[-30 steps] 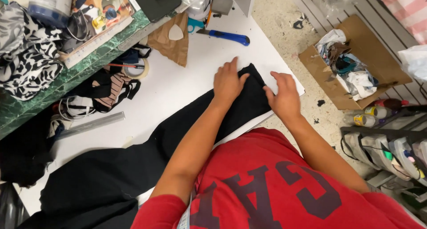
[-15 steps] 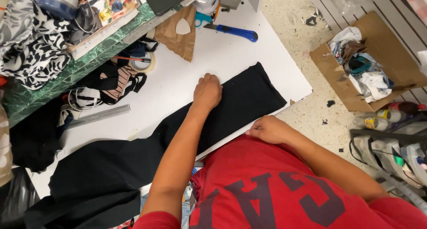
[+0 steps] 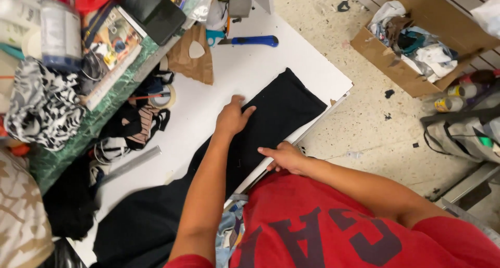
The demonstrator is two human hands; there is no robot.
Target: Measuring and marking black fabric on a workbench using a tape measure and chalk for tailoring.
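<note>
A long strip of black fabric [image 3: 281, 117] lies flat across the white desk [image 3: 245, 70], its far end just short of the desk's corner. The left hand [image 3: 233, 117] presses palm-down on the fabric's far edge with fingers spread, gripping nothing. The right hand [image 3: 284, 156] rests flat and relaxed on the fabric's near edge at the desk's rim, while a blue utility knife [image 3: 250, 40] lies beyond the fabric.
</note>
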